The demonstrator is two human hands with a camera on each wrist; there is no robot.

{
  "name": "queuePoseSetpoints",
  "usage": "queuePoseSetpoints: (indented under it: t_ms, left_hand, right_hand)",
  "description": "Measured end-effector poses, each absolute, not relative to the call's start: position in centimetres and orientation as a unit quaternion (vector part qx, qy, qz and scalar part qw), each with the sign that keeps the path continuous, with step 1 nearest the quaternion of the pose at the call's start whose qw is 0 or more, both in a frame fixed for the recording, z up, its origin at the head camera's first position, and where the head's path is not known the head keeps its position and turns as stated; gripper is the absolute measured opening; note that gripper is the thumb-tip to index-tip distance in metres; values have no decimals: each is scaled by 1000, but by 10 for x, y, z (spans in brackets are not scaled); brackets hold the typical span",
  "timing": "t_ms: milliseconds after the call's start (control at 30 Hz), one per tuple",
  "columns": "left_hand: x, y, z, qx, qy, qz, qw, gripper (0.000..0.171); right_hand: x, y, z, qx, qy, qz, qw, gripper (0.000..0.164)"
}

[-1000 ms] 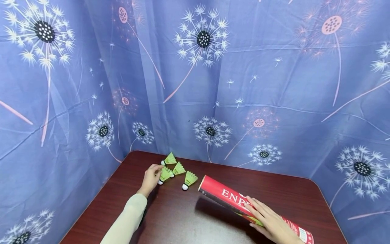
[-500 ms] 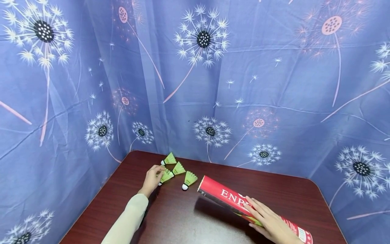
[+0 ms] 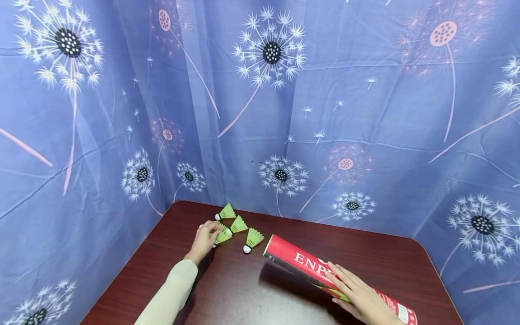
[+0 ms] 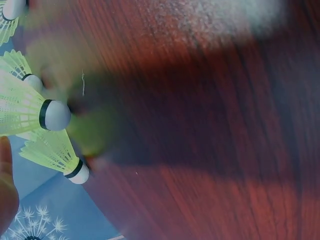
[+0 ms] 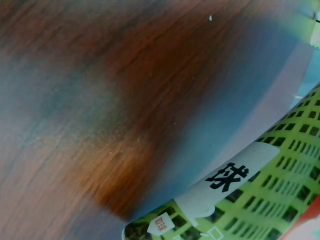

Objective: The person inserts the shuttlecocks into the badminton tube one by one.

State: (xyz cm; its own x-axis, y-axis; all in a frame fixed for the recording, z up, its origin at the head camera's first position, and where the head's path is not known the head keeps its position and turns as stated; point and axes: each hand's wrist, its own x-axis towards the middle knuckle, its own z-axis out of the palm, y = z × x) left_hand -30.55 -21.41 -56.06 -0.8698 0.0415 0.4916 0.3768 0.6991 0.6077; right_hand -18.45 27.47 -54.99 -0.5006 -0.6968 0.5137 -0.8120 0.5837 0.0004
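At the back left of the table, my left hand pinches a yellow-green shuttlecock by its skirt, partly behind the fingers. In the left wrist view this shuttlecock shows its white cork and black band, with one finger beside the skirt. Three more shuttlecocks lie near it: one behind, one to its right and one farther right. My right hand holds a red shuttlecock tube, fingers laid across it. The tube slants, its left end raised. Its green printed side fills a corner of the right wrist view.
Everything is on a dark red-brown wooden table with rounded back corners. A blue curtain with a dandelion print hangs behind it and along both sides. The tube casts a shadow on the table.
The shuttlecock at my left hand has turned a little, its skirt swinging right, while the hand has shifted slightly right. My right hand and the tube have hardly moved.
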Motion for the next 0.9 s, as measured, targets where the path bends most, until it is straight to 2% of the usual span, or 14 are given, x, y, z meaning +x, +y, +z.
queuePoseSetpoints:
  t_ms: [467,900]
  left_hand:
    - [-302,-206,-551,-170,-861,-375,299,20]
    - [-291,-188,-537,-165,-822,-449,310,13]
  right_hand:
    - [-186,274,-552,447,-854,118,239,73]
    - [-187,272,-550,448,-851,127,244,64]
